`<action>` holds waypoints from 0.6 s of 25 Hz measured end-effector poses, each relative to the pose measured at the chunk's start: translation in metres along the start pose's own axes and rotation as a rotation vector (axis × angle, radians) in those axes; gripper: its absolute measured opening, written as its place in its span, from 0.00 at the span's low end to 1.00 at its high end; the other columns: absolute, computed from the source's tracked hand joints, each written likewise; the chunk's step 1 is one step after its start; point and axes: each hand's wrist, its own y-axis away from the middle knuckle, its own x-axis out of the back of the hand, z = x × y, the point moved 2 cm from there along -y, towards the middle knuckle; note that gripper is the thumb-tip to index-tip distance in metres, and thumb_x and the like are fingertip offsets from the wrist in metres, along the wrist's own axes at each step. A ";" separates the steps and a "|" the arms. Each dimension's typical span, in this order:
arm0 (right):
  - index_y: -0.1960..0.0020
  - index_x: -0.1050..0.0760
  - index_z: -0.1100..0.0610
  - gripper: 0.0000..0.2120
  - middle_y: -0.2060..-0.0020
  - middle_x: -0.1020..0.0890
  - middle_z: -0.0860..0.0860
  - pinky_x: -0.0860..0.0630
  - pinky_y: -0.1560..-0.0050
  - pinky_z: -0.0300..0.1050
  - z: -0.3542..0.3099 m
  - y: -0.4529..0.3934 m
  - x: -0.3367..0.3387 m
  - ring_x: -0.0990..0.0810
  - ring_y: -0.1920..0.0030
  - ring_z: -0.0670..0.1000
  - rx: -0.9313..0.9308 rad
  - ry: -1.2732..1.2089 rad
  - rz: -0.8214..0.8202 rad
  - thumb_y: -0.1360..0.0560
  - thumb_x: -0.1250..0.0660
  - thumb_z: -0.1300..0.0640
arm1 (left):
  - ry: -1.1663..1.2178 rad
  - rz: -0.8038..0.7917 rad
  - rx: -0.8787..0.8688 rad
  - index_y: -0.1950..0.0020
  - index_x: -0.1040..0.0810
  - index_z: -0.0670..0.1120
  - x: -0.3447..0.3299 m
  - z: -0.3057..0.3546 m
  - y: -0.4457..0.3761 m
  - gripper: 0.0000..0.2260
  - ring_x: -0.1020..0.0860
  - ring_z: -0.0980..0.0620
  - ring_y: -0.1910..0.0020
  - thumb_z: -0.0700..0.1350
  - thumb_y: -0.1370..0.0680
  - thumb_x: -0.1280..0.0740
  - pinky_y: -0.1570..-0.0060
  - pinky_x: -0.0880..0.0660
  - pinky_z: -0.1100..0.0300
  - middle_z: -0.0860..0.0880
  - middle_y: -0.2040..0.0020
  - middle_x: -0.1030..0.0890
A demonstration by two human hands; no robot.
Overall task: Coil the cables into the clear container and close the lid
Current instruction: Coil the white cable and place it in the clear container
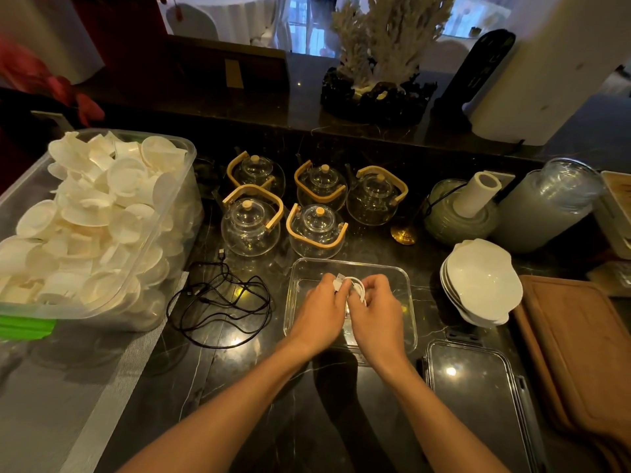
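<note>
Left hand: we see our left hand (319,314) over the clear container (408,303), its grip pinched on the plug end of the white cable (355,286).
Right hand: our right hand (374,314) sits just beside the left, fingers curled around the white cable's small coil, so both grips are grasping the same cable.
White cable: bunched into a tight loop between the two hands, held above the container's inside; we cannot tell whether it touches the bottom.
Clear container: open, resting on the dark marble surface (273,404) straight ahead of us, in front of the glass teapots (251,221).
Lid: the clear lid (474,387) lies flat on the surface to the right of the container and nearer to us, apart from it.
Black cable: the black cable (218,298) lies loose and tangled on the surface, left of the container, between it and the large plastic bin (164,233) of white cups.
Right side: stacked white bowls (481,281) stand beside the container, with a wooden board (577,353) beyond them.
</note>
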 end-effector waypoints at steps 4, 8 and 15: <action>0.60 0.26 0.49 0.14 0.74 0.25 0.44 0.34 0.73 0.33 0.010 -0.001 0.002 0.24 0.70 0.41 0.142 0.112 -0.026 0.16 0.38 0.52 | 0.028 -0.061 -0.033 0.50 0.29 0.54 0.003 -0.002 0.001 0.08 0.24 0.62 0.66 0.54 0.15 0.43 0.70 0.32 0.68 0.54 0.61 0.22; 0.62 0.26 0.46 0.17 0.73 0.25 0.46 0.32 0.71 0.36 0.013 -0.006 0.007 0.25 0.72 0.45 0.096 0.051 -0.087 0.15 0.39 0.51 | 0.031 -0.204 -0.060 0.49 0.30 0.55 0.007 -0.007 0.003 0.06 0.28 0.62 0.68 0.54 0.15 0.42 0.68 0.31 0.65 0.53 0.62 0.24; 0.44 0.15 0.54 0.11 0.62 0.17 0.53 0.26 0.74 0.42 0.003 -0.013 0.024 0.25 0.73 0.48 -0.246 -0.601 -0.171 0.16 0.36 0.52 | 0.212 -0.266 -0.041 0.47 0.28 0.48 0.019 -0.011 0.002 0.08 0.26 0.53 0.63 0.52 0.15 0.41 0.61 0.26 0.55 0.48 0.60 0.25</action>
